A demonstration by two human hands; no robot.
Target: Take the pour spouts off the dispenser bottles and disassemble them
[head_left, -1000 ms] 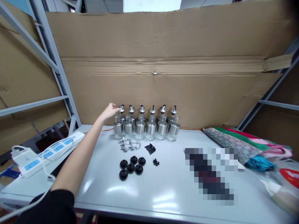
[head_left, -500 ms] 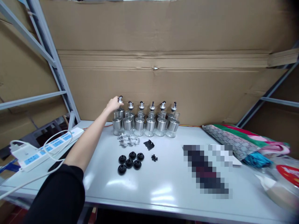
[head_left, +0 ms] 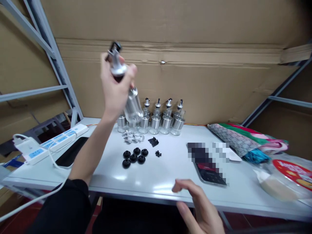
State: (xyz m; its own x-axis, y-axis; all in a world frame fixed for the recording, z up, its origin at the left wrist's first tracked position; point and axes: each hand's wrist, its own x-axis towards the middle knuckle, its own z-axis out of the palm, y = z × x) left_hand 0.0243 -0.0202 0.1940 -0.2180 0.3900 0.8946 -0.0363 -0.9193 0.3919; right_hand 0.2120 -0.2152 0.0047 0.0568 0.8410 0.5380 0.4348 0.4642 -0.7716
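1. The left hand [head_left: 114, 89] was raised with fingers wrapped around the neck of a glass dispenser bottle [head_left: 126, 94], lifted clear of the table [head_left: 165, 182].
2. The bottle's long axis tilted, spout up and left of the grip, glass body down and right.
3. Below the grip stood the remaining bottles [head_left: 161, 118].
4. The right hand [head_left: 200, 211], lower right and well apart, hung open, holding nothing.

A clear glass bottle with a silver metal collar and black spout [head_left: 124, 87] is showing against brown cardboard sheeting [head_left: 195, 29]. Round black rubber stoppers [head_left: 134, 156] are lying on the pale grey glossy worktop [head_left: 156, 182], beside a white power strip with blue sockets [head_left: 52, 143].
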